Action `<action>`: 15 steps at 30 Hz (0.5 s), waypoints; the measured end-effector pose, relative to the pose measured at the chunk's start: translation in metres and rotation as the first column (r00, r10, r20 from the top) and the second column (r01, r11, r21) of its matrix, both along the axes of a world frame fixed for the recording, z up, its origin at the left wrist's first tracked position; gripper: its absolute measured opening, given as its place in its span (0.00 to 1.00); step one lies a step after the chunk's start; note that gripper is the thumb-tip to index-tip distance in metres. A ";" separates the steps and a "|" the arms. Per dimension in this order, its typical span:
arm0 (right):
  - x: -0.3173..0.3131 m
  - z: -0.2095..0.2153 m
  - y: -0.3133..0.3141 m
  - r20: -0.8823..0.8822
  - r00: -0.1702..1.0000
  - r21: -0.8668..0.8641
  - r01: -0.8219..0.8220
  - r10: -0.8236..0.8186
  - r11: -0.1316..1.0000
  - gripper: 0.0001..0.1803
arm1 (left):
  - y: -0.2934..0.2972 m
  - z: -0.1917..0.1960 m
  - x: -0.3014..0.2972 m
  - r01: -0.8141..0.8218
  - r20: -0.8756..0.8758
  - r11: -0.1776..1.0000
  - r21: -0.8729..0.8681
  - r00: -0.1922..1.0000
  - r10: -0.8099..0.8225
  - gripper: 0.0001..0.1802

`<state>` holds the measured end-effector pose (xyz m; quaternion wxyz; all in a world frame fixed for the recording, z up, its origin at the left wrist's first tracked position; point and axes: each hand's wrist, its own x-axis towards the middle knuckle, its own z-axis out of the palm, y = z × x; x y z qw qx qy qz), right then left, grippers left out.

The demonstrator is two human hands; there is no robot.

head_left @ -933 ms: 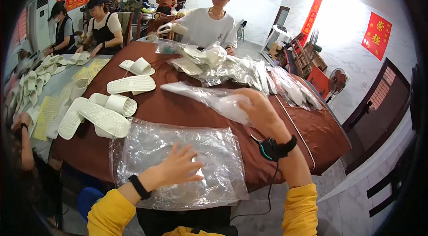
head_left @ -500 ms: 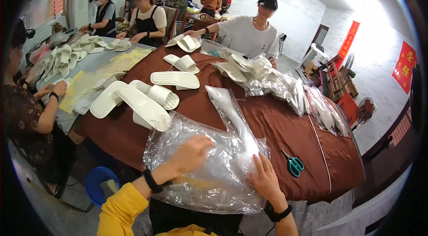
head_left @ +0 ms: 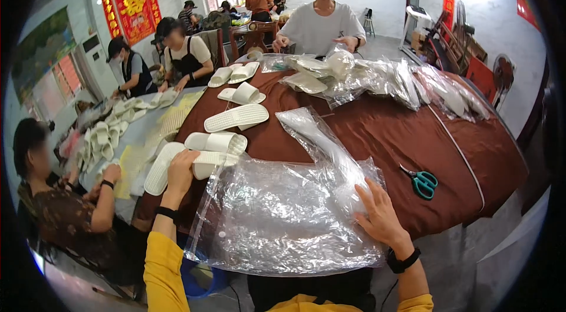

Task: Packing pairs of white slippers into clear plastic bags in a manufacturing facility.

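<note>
My left hand (head_left: 180, 170) has its fingers closed on one end of a white slipper (head_left: 206, 166), left of a large clear plastic bag (head_left: 277, 217). Part of that slipper is hidden by the fingers. The bag lies flat and wrinkled along the near table edge. My right hand (head_left: 380, 214), fingers spread, rests at the bag's right side against a narrow stack of clear plastic sleeves (head_left: 324, 147). Close by my left hand are a sole-up slipper (head_left: 163, 169) and another slipper (head_left: 218, 141).
More white slippers (head_left: 236, 117) line the brown cloth (head_left: 295, 91). Teal-handled scissors (head_left: 424, 184) lie right of my right hand. Bagged slippers (head_left: 377, 79) are heaped at the far side. Co-workers stand left and opposite. A blue bin (head_left: 203, 282) sits below the edge.
My left hand has gone from above the plastic bag to the slippers on the left and closed on one. The right hand stays on the plastic. The whole view has shifted.
</note>
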<state>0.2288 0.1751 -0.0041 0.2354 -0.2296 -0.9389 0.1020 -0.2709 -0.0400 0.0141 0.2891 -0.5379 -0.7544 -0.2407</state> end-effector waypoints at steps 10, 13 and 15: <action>-0.010 0.077 -0.034 0.137 0.975 0.233 -0.203 0.175 0.951 0.33 | -0.014 0.091 -0.027 -0.135 0.519 0.974 0.180 0.855 0.022 0.23; -0.028 0.068 -0.062 0.113 0.882 0.133 -0.469 0.457 0.873 0.30 | -0.004 0.096 -0.013 -0.133 0.523 0.958 0.253 0.852 -0.020 0.26; -0.036 0.047 -0.069 0.175 0.847 0.184 -0.529 0.501 0.829 0.30 | -0.012 0.101 -0.031 -0.215 0.537 0.954 0.208 0.841 0.072 0.27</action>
